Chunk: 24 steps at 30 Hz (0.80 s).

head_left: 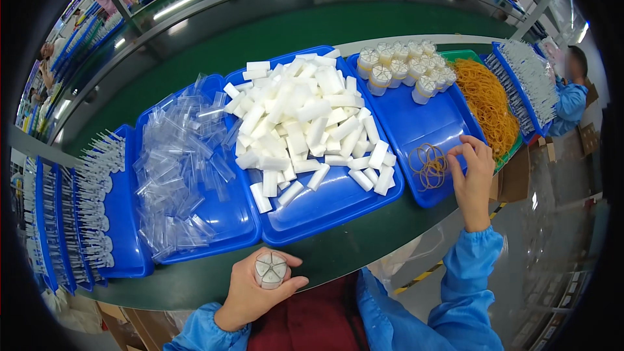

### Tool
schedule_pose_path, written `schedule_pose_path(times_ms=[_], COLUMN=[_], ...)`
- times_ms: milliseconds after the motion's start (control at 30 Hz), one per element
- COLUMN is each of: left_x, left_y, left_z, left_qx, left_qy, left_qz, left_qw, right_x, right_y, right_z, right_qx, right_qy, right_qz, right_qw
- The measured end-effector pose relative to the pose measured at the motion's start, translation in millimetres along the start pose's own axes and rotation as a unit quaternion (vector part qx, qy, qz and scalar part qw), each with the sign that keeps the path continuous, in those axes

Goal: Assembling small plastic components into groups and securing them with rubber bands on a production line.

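My left hand [257, 288] is wrapped round a bundle of white wedge-shaped pieces [271, 269], held upright in front of my body, its round segmented end facing up. My right hand [471, 172] reaches into the right blue tray [416, 123]. There its thumb and forefinger pinch at the edge of a small loose pile of rubber bands [428, 166]. At the far end of that tray stand several similar round bundles [396, 65] with clear wrapping round them. A heap of orange-yellow rubber bands [484, 101] fills the green tray just beyond my right hand.
A middle blue tray [325, 211] holds heaped white foam-like blocks [305, 110]. Left of it, another tray holds clear plastic sleeves [182, 162]. Racks of thin white parts [94, 201] stand at far left, more [530, 81] at far right. A co-worker [572, 101] is beyond.
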State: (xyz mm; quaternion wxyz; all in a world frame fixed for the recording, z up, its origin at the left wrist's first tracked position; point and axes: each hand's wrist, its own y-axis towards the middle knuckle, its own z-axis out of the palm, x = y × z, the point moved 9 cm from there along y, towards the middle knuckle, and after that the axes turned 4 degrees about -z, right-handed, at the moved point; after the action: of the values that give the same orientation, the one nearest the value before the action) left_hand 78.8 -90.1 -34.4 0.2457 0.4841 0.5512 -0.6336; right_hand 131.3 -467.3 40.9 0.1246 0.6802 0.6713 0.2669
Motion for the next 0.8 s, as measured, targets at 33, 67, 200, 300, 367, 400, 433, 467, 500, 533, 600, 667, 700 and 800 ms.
schedule_pose_path(times_ms=[33,67,200,300,367,400,433,467,500,533,600,667,700,800], left_x=[0.0,-0.4,-20.1,-43.7,-45.4,-31.8,-28.9,-29.3,-29.1,-25.6,-20.0,-17.2,-20.8,-48.4], left_y=[-0.8,0.2,3.7,9.6,9.3,9.8,7.5,4.5,1.4,1.0,-0.8,-5.1,-3.4,-2.0], left_z=[-2.1,-3.8,-12.4,-11.0,-13.9,-18.8,-23.7,-27.9,-32.0,-31.5,-22.6,-12.0,-13.0,-10.4], left_qx=[-0.01,-0.014,-0.075,-0.101,-0.105,-0.112,-0.118,-0.124,-0.13,-0.097,-0.013,0.076,0.068,0.039], left_qy=[0.015,-0.005,-0.09,-0.126,-0.123,-0.124,-0.13,-0.137,-0.144,-0.17,-0.257,-0.306,-0.225,0.066], left_qz=[0.003,0.002,0.126,0.239,0.227,0.177,0.171,0.166,0.16,0.137,0.094,0.031,0.046,0.233], left_qw=[1.0,1.0,0.985,0.957,0.96,0.97,0.969,0.969,0.968,0.971,0.962,0.948,0.971,0.969], right_x=[6.1,1.6,71.6,162.7,214.5,230.6,241.0,241.1,247.4,247.8,248.9,256.6,263.9,287.2], right_y=[3.3,4.0,-0.2,-16.8,-24.1,-27.0,-31.0,-40.2,-55.0,-50.7,-42.2,-24.0,-22.1,-36.4], right_z=[-5.3,-12.6,-8.8,16.5,21.8,19.7,20.7,32.9,45.9,45.4,50.4,43.3,40.3,36.6], right_qx=[-0.013,-0.025,-0.002,0.077,0.109,0.101,0.156,0.232,0.295,0.256,0.177,0.192,0.195,0.232], right_qy=[-0.069,0.024,0.329,0.369,0.426,0.469,0.491,0.649,0.766,0.765,0.759,0.631,0.553,0.503], right_qz=[-0.028,0.031,0.123,-0.035,-0.109,-0.135,-0.142,-0.012,0.119,0.101,0.061,-0.12,-0.209,-0.317], right_qw=[0.997,0.999,0.936,0.926,0.892,0.867,0.845,0.724,0.559,0.583,0.624,0.742,0.783,0.77])
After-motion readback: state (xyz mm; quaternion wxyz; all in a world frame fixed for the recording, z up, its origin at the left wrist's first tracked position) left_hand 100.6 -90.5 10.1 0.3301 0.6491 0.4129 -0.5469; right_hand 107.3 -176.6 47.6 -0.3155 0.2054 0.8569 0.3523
